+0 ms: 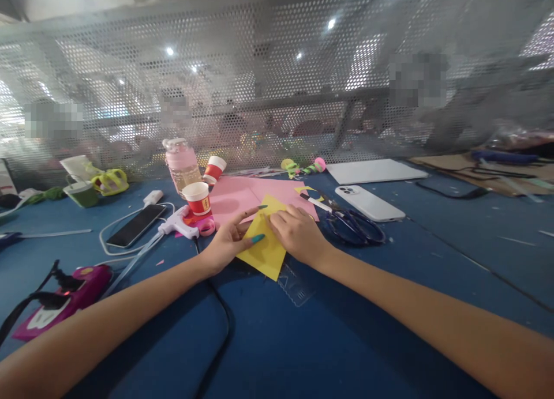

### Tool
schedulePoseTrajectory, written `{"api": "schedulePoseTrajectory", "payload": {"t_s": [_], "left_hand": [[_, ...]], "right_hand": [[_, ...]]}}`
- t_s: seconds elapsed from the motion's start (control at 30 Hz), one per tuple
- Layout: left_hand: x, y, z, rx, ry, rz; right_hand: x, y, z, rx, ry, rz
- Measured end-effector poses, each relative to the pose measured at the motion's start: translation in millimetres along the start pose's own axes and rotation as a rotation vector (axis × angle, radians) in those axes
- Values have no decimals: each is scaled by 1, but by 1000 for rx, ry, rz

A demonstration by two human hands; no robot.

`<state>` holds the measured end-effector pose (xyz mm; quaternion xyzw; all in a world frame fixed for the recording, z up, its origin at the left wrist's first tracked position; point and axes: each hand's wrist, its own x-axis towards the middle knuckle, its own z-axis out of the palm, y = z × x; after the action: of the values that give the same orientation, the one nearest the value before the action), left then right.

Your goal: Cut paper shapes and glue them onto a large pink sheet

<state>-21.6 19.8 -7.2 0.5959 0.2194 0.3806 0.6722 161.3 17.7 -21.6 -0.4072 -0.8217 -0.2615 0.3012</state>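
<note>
A yellow sheet of paper (267, 250) lies on the blue table (303, 341) in front of me, partly over a pink sheet (242, 197). My left hand (231, 240) rests at the yellow paper's left edge, its index finger stretched out across the top and its thumb on the sheet. On the right half of the paper my right hand (298, 233) presses down, fingers bent and held together, flat on the sheet. Under the paper's lower corner a clear plastic ruler (296, 286) sticks out.
Blue scissors (352, 223) and a white phone (370, 203) lie right of my hands. To the left are a white glue gun (182, 226), red paper cups (198, 198), a pink bottle (182, 164), a black phone (136, 225) and a pink plug strip (64, 298). Perforated metal screen (277, 87) behind.
</note>
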Motion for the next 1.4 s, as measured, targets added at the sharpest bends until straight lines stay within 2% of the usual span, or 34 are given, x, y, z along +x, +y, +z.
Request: {"api": "schedulePoseTrajectory", "payload": {"t_s": [0.23, 0.4, 0.6, 0.87, 1.03, 1.4], "left_hand": [[1, -2, -1, 42, 17, -3], [2, -4, -3, 62, 91, 17], [3, -5, -3, 81, 113, -42], [4, -3, 1, 94, 156, -25], [4, -5, -1, 127, 187, -12], [7, -7, -4, 139, 310, -73]], "right_hand": [[-1, 1, 4, 129, 20, 63], [-3, 2, 3, 336, 92, 124], [-3, 5, 3, 520, 156, 206], [-4, 7, 0, 623, 199, 354], [-5, 7, -1, 622, 236, 394], [4, 18, -12, 636, 419, 556]]}}
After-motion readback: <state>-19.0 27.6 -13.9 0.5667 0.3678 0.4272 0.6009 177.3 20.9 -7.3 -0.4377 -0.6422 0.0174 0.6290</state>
